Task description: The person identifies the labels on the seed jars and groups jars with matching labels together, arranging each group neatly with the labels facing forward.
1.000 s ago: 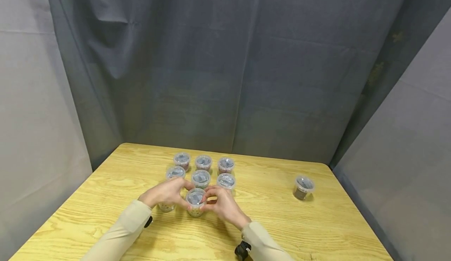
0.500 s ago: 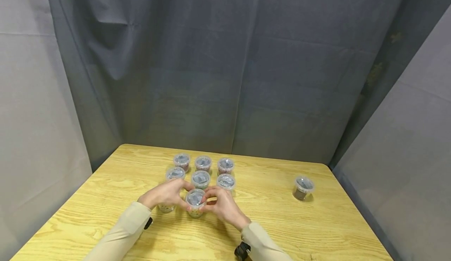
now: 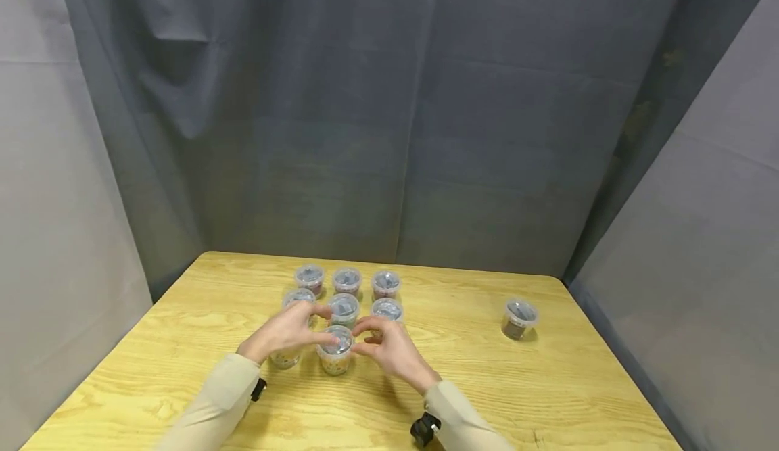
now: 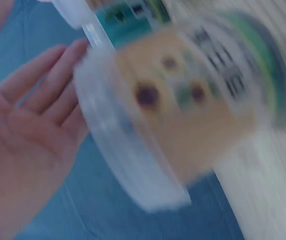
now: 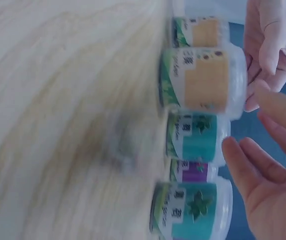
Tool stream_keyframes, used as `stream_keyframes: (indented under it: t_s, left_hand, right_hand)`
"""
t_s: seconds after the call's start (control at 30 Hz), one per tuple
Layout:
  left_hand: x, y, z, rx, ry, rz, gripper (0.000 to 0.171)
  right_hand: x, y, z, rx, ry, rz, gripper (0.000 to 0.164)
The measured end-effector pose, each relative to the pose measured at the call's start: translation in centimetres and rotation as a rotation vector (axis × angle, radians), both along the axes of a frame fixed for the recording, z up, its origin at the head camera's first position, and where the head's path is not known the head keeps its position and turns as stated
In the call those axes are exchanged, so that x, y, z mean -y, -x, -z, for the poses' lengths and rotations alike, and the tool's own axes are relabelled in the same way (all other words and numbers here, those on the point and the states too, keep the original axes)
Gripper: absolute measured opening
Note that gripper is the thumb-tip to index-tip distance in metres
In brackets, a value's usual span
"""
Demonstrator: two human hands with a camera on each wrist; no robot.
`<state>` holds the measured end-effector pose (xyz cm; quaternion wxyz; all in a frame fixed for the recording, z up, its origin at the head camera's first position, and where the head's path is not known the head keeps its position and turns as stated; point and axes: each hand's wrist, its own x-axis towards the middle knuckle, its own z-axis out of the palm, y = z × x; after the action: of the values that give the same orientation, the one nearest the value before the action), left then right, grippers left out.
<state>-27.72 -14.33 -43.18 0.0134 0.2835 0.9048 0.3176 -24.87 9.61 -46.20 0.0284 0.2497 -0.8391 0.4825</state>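
Note:
A lidded plastic cup with an orange, sunflower-printed label stands upright at the front of a cluster of similar cups. My left hand hovers at its left, thumb and fingers spread; the left wrist view shows this palm facing the cup, blurred. At the cup's right, my right hand holds nothing, with its fingers apart and loosely bent. Another orange-labelled cup sits partly behind my left hand. Teal-labelled cups form the row behind, and a purple-labelled cup shows farther back.
One lidded cup with dark contents stands alone at the right of the wooden table. Three cups line the back row, including one at its right end. A dark curtain hangs behind the table, with pale cloth panels at both sides.
Both hands have let go of the front orange-labelled cup and drawn slightly apart. The cup stays standing in its place. The head view has shifted slightly.

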Motion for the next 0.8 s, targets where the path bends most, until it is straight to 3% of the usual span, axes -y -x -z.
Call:
stream_keyframes:
  t_s: [0.2,0.43,0.8]
  left_hand:
    - [-2.9,-0.2,-0.2,-0.089,-0.113,-0.08,0.04]
    - [-6.4,-0.4,-1.1,-0.14,-0.168,-0.09,0.032]
    - [-10.6,-0.6,-1.6,-0.124,-0.16,-0.047,0.032]
  right_hand:
    - [-2.2,0.2,-1.0,-0.044,0.014,0.178,0.015]
    - [-5.9,0.6,-1.5,-0.053,0.028,0.363,0.016]
    - [-10.9,1.0,-0.8,-0.098,-0.091,0.481,0.014]
